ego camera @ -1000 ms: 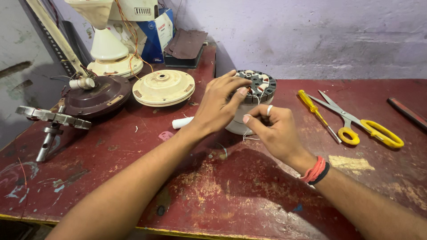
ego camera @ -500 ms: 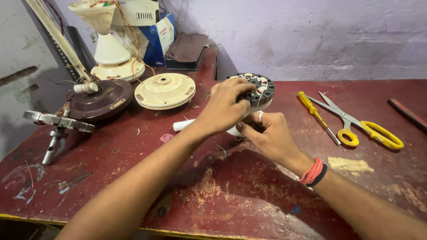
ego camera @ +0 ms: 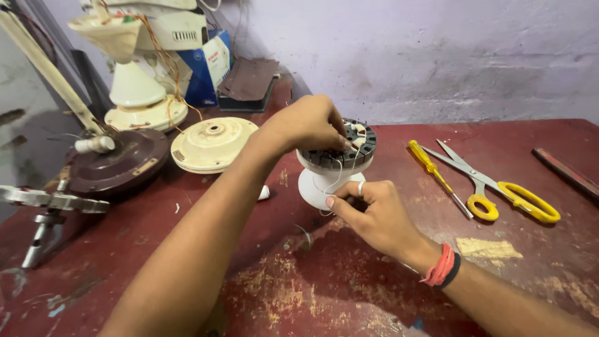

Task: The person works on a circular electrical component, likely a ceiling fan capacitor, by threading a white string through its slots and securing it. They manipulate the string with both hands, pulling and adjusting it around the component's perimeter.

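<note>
A pale lilac wall backs a worn red table [ego camera: 349, 287] strewn with fan parts. Near its middle stands a fan motor stator [ego camera: 340, 153], a dark slotted ring on a white base, and both hands are on it. The left hand [ego camera: 309, 125] lies over the top of the ring, fingers bunched and pinched on something small among the slots; what it pinches is too small to tell. The right hand [ego camera: 374, 215] sits low beside the white base, fingers curled in, nipping a thin pale wire [ego camera: 334, 184] that runs up to the ring. Compared with a second ago, the left hand has lifted from the side of the stator onto its top, and the right hand has dropped from the rim to the base, so the wire now hangs drawn between them. Right of the stator lie a yellow-handled screwdriver [ego camera: 433, 171] and yellow-handled scissors [ego camera: 499, 190], untouched and in the same place. To the left rest a cream round cover [ego camera: 212, 143] and a brown motor housing [ego camera: 118, 165].
</note>
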{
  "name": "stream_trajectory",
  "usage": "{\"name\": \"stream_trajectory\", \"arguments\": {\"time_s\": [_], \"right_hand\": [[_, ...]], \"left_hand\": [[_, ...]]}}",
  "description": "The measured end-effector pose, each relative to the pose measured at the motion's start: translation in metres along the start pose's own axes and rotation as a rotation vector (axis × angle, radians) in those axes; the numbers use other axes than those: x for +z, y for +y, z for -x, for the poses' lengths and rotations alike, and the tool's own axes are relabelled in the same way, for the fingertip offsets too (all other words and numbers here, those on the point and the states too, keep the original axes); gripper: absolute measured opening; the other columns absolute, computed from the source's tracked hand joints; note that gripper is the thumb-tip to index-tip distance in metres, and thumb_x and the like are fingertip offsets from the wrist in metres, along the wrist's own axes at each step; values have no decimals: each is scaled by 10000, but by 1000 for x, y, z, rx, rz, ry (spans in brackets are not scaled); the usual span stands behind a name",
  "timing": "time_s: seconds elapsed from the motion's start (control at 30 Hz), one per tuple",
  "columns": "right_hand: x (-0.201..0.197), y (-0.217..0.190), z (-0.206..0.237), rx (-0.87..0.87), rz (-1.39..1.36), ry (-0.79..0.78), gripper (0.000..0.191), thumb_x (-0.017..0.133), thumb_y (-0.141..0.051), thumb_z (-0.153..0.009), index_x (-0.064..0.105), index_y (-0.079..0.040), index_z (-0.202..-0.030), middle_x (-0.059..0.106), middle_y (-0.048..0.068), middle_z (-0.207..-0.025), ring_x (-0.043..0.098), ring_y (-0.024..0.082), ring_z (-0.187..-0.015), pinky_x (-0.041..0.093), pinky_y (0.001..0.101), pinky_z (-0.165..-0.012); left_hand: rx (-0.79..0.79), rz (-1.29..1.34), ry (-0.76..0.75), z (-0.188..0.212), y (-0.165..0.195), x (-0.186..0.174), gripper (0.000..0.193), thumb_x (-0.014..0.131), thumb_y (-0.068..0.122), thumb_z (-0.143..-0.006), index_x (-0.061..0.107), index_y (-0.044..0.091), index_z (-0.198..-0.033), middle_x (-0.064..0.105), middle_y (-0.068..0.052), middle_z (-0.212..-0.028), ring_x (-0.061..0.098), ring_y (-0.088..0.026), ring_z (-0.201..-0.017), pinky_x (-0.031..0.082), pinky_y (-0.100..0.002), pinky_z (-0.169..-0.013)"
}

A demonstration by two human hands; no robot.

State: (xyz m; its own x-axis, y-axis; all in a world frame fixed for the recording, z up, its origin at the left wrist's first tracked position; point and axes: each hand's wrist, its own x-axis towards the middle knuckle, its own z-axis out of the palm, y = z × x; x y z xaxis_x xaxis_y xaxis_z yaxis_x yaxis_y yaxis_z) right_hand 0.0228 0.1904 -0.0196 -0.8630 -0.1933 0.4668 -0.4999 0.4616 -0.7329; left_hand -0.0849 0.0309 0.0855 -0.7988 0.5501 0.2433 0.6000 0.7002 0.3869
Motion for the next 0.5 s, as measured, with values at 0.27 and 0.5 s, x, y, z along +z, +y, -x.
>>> {"name": "stream_trajectory", "arguments": {"time_s": [0.27,0.5], "right_hand": [[2,-2,1,-49,28,-41,163,735,-158,-866,802,-9,-853,733,-1,-605,586,30,-534,462,257,-475],[-1,-2,0,11,92,29,189,770,-201,-843,820,-19,-853,703,19,-547,523,41,-461,377,257,-409]], "left_hand": [[-111,128,23,-15,-6,12,211,796,199,-677,833,76,-844,783,-157,-763,777,-234,-702,607,-364,-710],[-133,8,-4,-20,-7,9,213,717,189,-716,836,61,-837,756,-212,-790,760,-303,-740,594,-391,-744]]}}
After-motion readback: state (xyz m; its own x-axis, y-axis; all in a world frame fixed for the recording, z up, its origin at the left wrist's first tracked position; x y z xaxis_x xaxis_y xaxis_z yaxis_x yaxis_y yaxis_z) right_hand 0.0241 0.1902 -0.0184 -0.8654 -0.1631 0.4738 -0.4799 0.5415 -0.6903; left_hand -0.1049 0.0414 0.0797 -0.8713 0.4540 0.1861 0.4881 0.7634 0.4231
